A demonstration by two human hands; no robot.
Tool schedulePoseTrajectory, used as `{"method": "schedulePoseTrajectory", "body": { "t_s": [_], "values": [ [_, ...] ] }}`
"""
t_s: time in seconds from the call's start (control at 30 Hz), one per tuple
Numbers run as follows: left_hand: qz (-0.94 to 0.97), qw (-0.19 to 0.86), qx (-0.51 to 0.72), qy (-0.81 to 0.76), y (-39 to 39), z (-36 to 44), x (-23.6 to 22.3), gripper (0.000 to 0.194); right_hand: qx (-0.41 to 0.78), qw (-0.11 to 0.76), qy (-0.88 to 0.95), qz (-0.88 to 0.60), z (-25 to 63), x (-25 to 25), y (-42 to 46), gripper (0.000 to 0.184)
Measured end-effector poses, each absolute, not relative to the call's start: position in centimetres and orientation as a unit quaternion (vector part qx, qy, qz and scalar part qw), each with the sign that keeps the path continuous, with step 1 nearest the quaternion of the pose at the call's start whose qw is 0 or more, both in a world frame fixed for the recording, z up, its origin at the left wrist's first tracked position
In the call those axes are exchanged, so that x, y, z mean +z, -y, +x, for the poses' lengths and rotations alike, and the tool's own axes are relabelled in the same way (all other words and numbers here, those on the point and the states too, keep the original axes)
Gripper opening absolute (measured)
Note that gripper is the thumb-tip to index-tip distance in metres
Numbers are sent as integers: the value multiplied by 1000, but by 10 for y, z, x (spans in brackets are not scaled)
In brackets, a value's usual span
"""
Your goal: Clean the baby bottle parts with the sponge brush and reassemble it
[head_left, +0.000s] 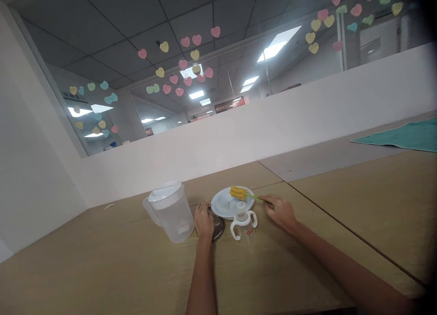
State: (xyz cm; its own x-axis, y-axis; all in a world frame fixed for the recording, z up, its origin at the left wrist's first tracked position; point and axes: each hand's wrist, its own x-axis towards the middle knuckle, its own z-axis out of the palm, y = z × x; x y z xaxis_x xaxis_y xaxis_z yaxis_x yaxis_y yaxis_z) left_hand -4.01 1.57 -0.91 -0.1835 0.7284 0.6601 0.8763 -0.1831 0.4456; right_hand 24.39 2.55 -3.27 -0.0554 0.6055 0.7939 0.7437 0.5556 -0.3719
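On the white plate (221,202) lies the yellow sponge head of a bottle brush (238,192); its green handle reaches off the plate's right side into the right hand (280,211), whose fingers are closed around it. Just in front of the plate stands a clear two-handled baby bottle (243,222). Left of the plate, the left hand (204,221) rests flat, fingers together, on a dark round lid (217,227), beside a lidded plastic pitcher (170,210).

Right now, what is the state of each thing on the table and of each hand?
Pitcher: upright, lid on.
Handled bottle: upright, no cap.
White plate: flat, bears the brush head.
Yellow brush: lying on the plate.
Left hand: resting on a dark round lid.
Right hand: at the brush handle.
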Motion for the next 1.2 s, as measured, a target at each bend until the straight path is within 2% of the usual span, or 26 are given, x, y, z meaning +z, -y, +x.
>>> {"method": "schedulePoseTrajectory", "body": {
  "t_s": [0.17, 0.37, 0.6, 0.77, 0.97, 1.07, 1.2],
  "values": [
    [-702, 49, -387, 596, -31, -12, 2, 38, -58, 503, 722, -471, 243, -31, -26, 35],
    [-720, 0, -344, 603, -58, 0, 5, 25, -54, 502, 717, -481, 243, -31, -28, 35],
    [-716, -42, -349, 603, -64, -3, 6, 17, -39, 512, 714, -476, 242, -32, -29, 35],
    [-695, -27, -426, 579, -54, 0, 8, 17, -29, 520, 713, -470, 243, -29, -27, 35],
    [-612, -10, -573, 544, -32, 5, 6, 6, 33, 590, 707, -388, 241, -26, -19, 33],
    [-601, -27, -611, 515, -24, 5, 9, 12, 53, 591, 711, -377, 240, -28, -19, 32],
    [-582, -58, -650, 486, -16, -8, 10, 18, 35, 571, 692, -440, 241, -32, -25, 33]
  ]
}}
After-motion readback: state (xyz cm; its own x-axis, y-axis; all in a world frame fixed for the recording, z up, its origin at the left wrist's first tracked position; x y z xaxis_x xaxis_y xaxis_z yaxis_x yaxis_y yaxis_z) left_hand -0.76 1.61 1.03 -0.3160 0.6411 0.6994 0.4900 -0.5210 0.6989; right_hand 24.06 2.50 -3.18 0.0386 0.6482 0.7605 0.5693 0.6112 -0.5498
